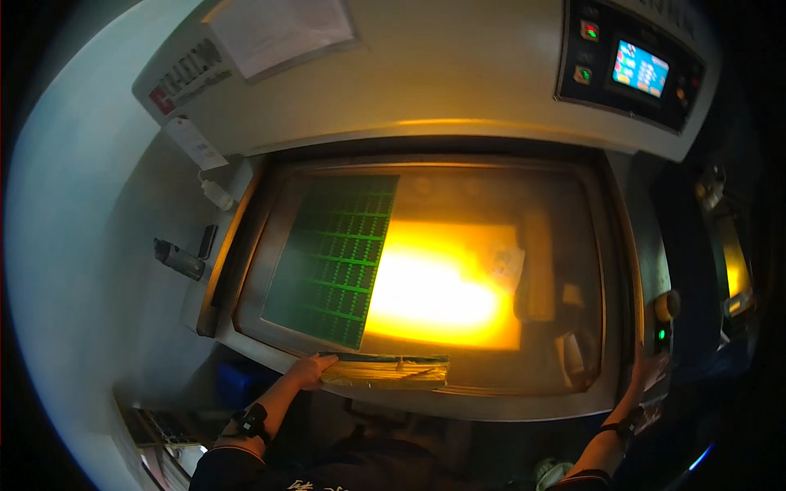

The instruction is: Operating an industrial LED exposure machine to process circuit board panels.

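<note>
My left hand (306, 372) is closed on the left end of a flat, yellowish, tape-wrapped bar (385, 371), which lies along the front edge of the machine's frame. Behind the bar, a green patterned circuit board panel (340, 262) lies on the left half of the framed bed (557, 360), beneath what looks like a clear film. At the right front corner, my right hand (648, 370) has its fingers stretched out beside the frame, just below a green-lit button (661, 335). It appears to hold nothing; its fingertips are dim.
Bright yellow light (442, 286) glows through the bed right of the panel. Above hangs the machine's pale hood (458, 74) with a lit control screen (641, 69). A dark cylindrical object (178, 259) lies left of the frame. A round brown knob (666, 305) sits at the right.
</note>
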The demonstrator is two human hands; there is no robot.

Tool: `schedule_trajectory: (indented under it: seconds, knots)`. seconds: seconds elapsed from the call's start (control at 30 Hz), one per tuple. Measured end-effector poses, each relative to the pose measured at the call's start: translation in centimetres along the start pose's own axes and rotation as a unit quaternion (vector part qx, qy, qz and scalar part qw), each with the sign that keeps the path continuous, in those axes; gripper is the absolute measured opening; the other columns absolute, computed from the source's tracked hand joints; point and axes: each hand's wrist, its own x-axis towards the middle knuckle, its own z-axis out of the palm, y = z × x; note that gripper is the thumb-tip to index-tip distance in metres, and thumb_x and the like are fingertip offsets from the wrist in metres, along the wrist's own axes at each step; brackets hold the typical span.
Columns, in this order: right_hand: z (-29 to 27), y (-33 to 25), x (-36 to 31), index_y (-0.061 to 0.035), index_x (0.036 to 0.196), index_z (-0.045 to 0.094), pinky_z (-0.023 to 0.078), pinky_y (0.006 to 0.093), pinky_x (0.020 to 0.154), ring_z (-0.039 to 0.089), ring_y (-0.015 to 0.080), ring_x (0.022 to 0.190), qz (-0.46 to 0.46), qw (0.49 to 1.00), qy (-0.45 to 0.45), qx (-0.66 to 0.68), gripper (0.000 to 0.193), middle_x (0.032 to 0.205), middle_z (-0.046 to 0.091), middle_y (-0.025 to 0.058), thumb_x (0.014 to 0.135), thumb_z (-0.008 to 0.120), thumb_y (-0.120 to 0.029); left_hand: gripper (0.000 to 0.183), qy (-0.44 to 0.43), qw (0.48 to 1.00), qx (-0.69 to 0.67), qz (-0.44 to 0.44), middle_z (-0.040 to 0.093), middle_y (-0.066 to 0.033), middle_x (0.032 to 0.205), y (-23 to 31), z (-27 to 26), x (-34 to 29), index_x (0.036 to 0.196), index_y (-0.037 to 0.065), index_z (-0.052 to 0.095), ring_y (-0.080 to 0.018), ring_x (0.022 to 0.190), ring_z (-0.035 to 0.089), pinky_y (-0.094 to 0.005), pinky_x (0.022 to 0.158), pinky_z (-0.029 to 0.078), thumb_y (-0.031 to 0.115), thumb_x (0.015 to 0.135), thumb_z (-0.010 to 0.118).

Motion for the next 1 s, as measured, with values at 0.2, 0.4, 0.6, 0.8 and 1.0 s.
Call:
schedule_trajectory:
  seconds: [0.2,0.4,0.6,0.8,1.0]
  knots:
    - [-3.5,-9.3,-5.7,-0.0044,0.125,0.053,0.035,0.0503,0.101,0.051,0.0326,0.118,-0.207,0.965,-0.133,-0.087,0.060,0.124,0.056,0.0150,0.085,0.059,-0.048,0.067,0.034,0.998,-0.010,0.049,0.039,0.0014,0.147,-2.3,1.9,-0.9,0.144,0.022,0.036,-0.0384,0.132,0.038,-0.0473,0.105,0.040,0.027,0.083,0.063]
    - [-2.3,-23.0,-40.6,-0.0141,0.141,0.038,0.035,0.0490,0.105,0.045,0.0334,0.127,-0.700,0.481,-0.510,0.133,0.074,0.144,0.041,0.0123,0.081,0.067,-0.046,0.064,-0.006,0.996,0.082,0.036,0.033,0.0028,0.151,-5.7,0.0,-1.7,0.146,0.023,0.031,-0.0435,0.129,0.041,-0.0541,0.101,0.040,0.017,0.087,0.055]
    - [-2.5,-27.8,-60.8,-0.0109,0.142,0.037,0.035,0.0558,0.103,0.043,0.0379,0.127,-0.760,0.591,-0.260,0.082,0.065,0.139,0.043,0.0161,0.082,0.060,-0.022,0.075,0.002,0.991,0.116,0.058,0.033,-0.0025,0.150,-19.6,-4.1,-2.2,0.148,0.023,0.026,-0.0432,0.133,0.033,-0.0602,0.097,0.039,0.018,0.083,0.062]
    - [2.7,-51.3,-61.8,-0.0135,0.141,0.038,0.031,0.0544,0.107,0.043,0.0353,0.128,-0.746,0.653,-0.099,0.080,0.063,0.140,0.044,0.0118,0.081,0.055,-0.010,0.076,0.154,0.975,0.160,0.032,0.026,0.0026,0.153,-30.9,-14.6,15.2,0.147,0.024,0.029,-0.0400,0.136,0.030,-0.0606,0.105,0.032,0.010,0.080,0.063]
    - [6.6,-69.5,-50.7,-0.0193,0.142,0.037,0.031,0.0533,0.108,0.041,0.0324,0.130,-0.716,0.693,-0.039,0.079,0.071,0.143,0.042,0.0067,0.076,0.060,-0.006,0.070,0.246,0.962,0.104,0.052,0.035,0.0016,0.149,-30.4,-25.5,36.0,0.139,0.021,0.040,-0.0380,0.131,0.037,-0.0596,0.097,0.039,-0.003,0.076,0.059]
